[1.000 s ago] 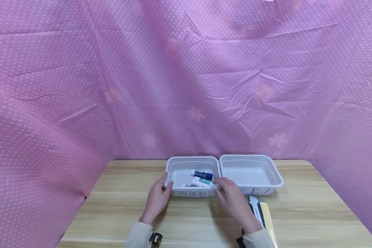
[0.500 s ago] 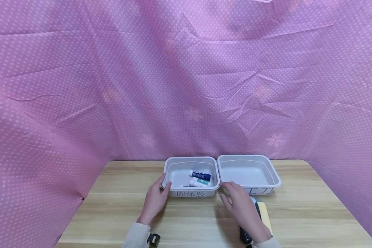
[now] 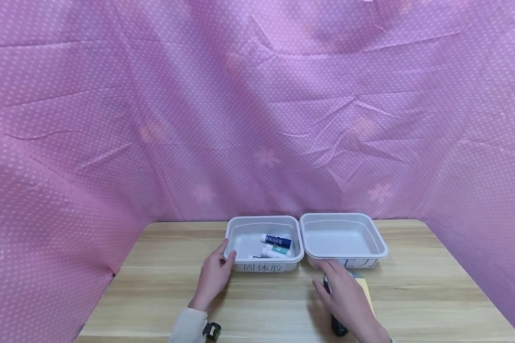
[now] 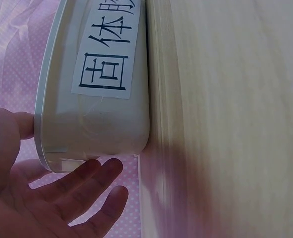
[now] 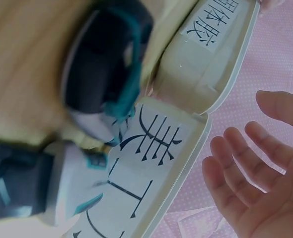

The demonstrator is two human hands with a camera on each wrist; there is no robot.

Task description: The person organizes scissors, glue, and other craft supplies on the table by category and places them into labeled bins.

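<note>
My left hand (image 3: 214, 276) grips the front left corner of a grey plastic bin (image 3: 293, 267), its thumb at the front rim and the other fingers along the side. Several glue sticks lie in that bin, one dark blue (image 3: 279, 241) and one white and green (image 3: 279, 250). My right hand (image 3: 343, 297) hovers with spread fingers before the second bin (image 3: 371, 261), holding nothing. Below it on the table lie a black tool (image 3: 339, 327) with teal trim, largely covered by the hand in the head view, and a pale yellow one (image 3: 364, 288) alongside.
Both bins stand side by side near the back edge of the wooden table (image 3: 429, 286), with printed labels on their front walls. A pink dotted curtain (image 3: 266, 119) hangs behind and at both sides.
My right hand has drawn back from the glue stick bin and moved right and nearer, over the black and yellow tools. My left hand keeps its place at the bin corner.
</note>
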